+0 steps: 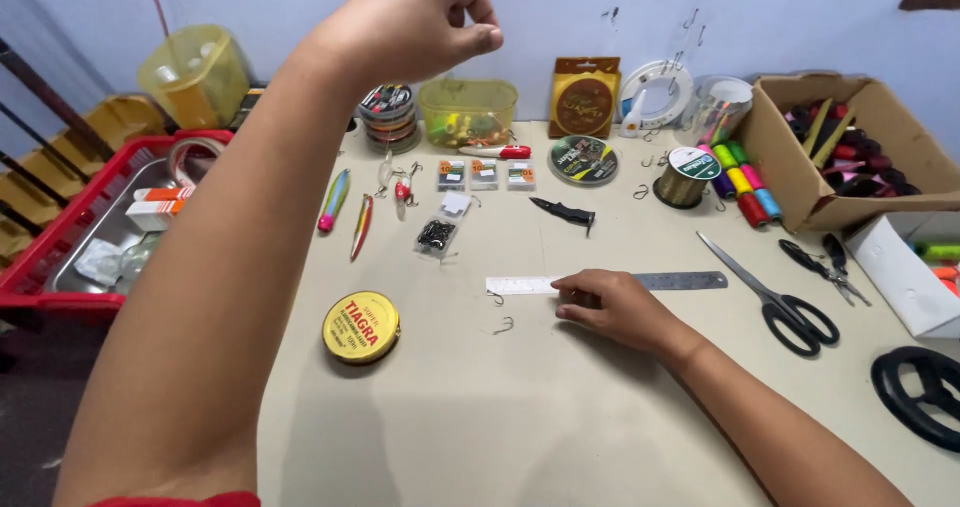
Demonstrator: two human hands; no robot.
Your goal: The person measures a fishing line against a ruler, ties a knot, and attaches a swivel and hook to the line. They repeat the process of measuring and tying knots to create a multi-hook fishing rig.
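1. Steel ruler [680,281] lay flat on the table [560,407], pinned by the right hand [610,305], fingers flat, steadying it beside two hooks [500,312].
2. Left hand [415,22] was raised high, fingertips pinched shut; whatever they held was too fine to see.

Yellow round tin [361,327] is lying left of the right hand [615,307], w/ scissors [775,302] & small pliers [828,269] lying to its right. Black folding knife [563,212] is sitting just beyond it. Coloured thread spools [745,182] & cardboard box [770,137] are standing further right. Green clear box [468,112] is sitting below the raised left hand [420,22], lures [334,200] are lying nearby, and red basket [60,257] is standing far left.
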